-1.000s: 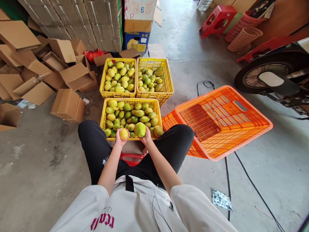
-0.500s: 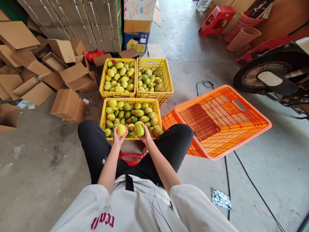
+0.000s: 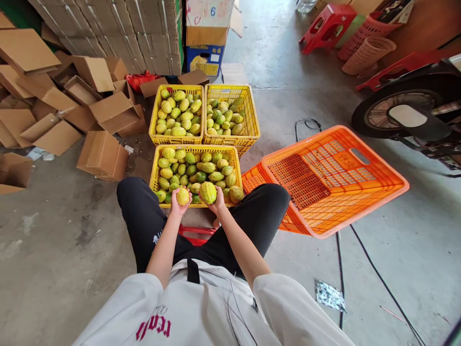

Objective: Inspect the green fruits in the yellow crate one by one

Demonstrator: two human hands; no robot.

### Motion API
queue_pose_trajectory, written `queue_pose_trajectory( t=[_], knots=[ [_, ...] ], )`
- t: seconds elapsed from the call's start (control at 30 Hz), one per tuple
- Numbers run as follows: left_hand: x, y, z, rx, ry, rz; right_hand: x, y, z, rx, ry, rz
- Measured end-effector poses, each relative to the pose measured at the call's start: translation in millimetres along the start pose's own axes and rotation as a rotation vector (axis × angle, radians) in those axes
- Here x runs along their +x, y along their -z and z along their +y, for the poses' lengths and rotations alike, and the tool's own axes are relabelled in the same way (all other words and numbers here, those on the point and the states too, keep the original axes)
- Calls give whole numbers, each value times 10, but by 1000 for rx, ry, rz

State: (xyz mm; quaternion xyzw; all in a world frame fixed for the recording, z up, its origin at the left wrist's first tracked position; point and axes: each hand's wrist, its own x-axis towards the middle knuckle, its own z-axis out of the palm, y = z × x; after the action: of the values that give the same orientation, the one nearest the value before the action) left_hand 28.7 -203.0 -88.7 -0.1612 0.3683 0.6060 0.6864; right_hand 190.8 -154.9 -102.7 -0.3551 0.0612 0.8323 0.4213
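My left hand [image 3: 179,204] is closed around a smooth yellow papaya [image 3: 182,196], with its rounded end facing up. Beside it, my right hand [image 3: 218,204] grips a larger, ribbed yellow-green papaya [image 3: 208,192] from its right and underneath. Both fruits are held apart, over the near edge of a yellow plastic crate [image 3: 237,166] between my knees. That crate holds many green and yellow papayas [image 3: 205,167], some smooth and some lumpy. My palms are partly hidden by the fruit.
Two more yellow crates [image 3: 257,115] of papayas stand behind the near one. A tilted orange crate [image 3: 382,192] lies right of my knee. Cardboard boxes [image 3: 103,154] are heaped at left. A motorcycle wheel [image 3: 399,108] and red stool [image 3: 326,29] are at right; black cables [image 3: 374,269] cross the floor.
The papaya in my right hand has turned, showing a yellower, ribbed side. The one in my left hand has tipped and shifted slightly. Both stay held over the near crate.
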Motion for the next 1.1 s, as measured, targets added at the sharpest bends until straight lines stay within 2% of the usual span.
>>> queue_pose_trajectory(
  t=[0.17,0.27,0.4,0.57,0.67,0.87,1.0,1.1],
  knots=[
    [1,-1,-30,-81,-47,32,-21,-39,-11,33,24,38],
    [-14,-5,-40,-130,-52,-21,-32,-52,-9,30,26,42],
    [-27,-9,-20,-148,-64,-22,-48,-57,-23,35,8,5],
    [-29,17,-11,-204,-151,-16,-55,-51,-85,49,40,-34],
    [-27,28,-30,-174,-123,-9,-34,-26,-94,51,46,-14],
    [16,18,-72,-40,-104,69,-23,-13,-28,37,-36,47],
    [33,31,-84,-55,-74,126,-77,-68,-13,0,-90,83],
    [22,41,-96,-92,-50,96,-102,-100,-4,-60,-80,102]
  ],
)
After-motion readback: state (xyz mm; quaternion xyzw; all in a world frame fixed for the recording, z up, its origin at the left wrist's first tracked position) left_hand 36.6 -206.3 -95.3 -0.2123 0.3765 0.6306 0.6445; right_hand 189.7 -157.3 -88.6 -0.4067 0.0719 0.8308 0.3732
